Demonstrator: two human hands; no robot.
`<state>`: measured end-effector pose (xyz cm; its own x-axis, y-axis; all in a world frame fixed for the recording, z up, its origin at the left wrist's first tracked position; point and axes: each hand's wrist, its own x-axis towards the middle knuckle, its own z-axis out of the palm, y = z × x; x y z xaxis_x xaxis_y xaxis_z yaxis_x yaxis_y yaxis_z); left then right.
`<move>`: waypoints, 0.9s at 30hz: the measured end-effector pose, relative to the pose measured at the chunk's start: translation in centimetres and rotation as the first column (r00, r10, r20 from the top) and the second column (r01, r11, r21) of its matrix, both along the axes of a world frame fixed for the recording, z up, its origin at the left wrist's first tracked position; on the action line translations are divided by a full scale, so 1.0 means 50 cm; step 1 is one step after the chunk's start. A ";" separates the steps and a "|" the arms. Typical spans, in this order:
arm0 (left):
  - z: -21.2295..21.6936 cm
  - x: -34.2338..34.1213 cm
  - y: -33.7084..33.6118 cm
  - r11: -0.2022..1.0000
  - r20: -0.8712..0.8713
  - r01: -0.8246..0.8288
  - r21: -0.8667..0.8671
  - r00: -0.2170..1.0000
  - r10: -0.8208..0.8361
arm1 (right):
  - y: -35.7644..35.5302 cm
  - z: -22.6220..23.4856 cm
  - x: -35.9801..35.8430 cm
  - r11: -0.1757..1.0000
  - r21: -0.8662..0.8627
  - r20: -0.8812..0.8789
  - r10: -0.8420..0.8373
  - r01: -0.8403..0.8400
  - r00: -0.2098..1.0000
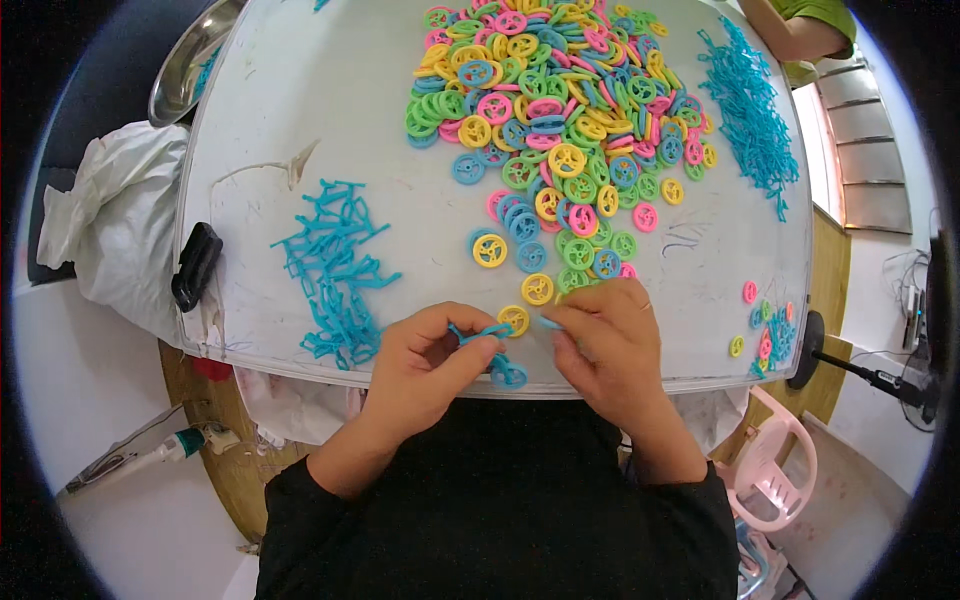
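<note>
Near the table's front edge, my left hand [430, 365] pinches a blue plastic frame piece [490, 333] between thumb and fingers. A blue spoked wheel [509, 375] sits at the lower end of this piece. My right hand [610, 345] is closed, thumb against fingers, on a small blue wheel [548, 322] seen edge-on and mostly hidden. A small gap separates the two hands. Just beyond them lie a yellow wheel [513, 320] and another yellow wheel [538, 290]. To the left of my left hand spreads a pile of blue frame pieces [335, 270].
A large heap of multicoloured wheels [560, 100] covers the table's [400, 190] far middle. More blue pieces [750, 110] lie far right, beside another person's arm [785, 30]. A small mixed group [775, 335] is at right. A black tray [196, 266] rests on the left edge.
</note>
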<state>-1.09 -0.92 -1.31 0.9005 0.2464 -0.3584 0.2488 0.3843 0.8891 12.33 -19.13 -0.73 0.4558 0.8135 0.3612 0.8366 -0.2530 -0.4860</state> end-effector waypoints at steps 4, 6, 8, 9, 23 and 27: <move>0.005 0.008 -0.014 0.999 0.012 -0.023 -0.035 1.000 0.024 | 0.002 0.022 -0.010 0.965 0.184 -0.783 0.030 0.185 0.621; 0.021 0.017 -0.023 0.993 0.033 -0.031 -0.112 0.999 0.035 | 0.008 0.023 -0.016 0.942 0.213 -0.933 0.118 0.258 0.341; 0.017 0.020 -0.027 0.995 0.082 -0.019 -0.102 0.996 0.027 | 0.014 0.012 -0.022 0.932 0.224 -0.964 0.170 0.285 0.204; 0.014 0.020 -0.029 0.996 0.127 -0.009 -0.091 0.992 0.020 | 0.019 0.010 -0.024 0.932 0.227 -0.964 0.172 0.283 0.205; 0.000 0.017 -0.039 0.927 0.232 -0.086 0.365 0.973 -0.002 | 0.044 -0.002 -0.041 0.870 0.245 -0.957 0.288 0.428 -0.038; -0.005 0.025 -0.033 0.682 0.334 -0.153 0.715 0.932 -0.140 | 0.039 -0.006 -0.035 0.877 0.212 -0.950 0.289 0.431 -0.120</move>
<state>0.16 -2.58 -1.55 0.9191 0.2990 0.2565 -0.1186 -0.4109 0.9040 10.60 -17.19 -1.01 0.6192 0.7063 -0.3432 -0.6441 0.2068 -0.7364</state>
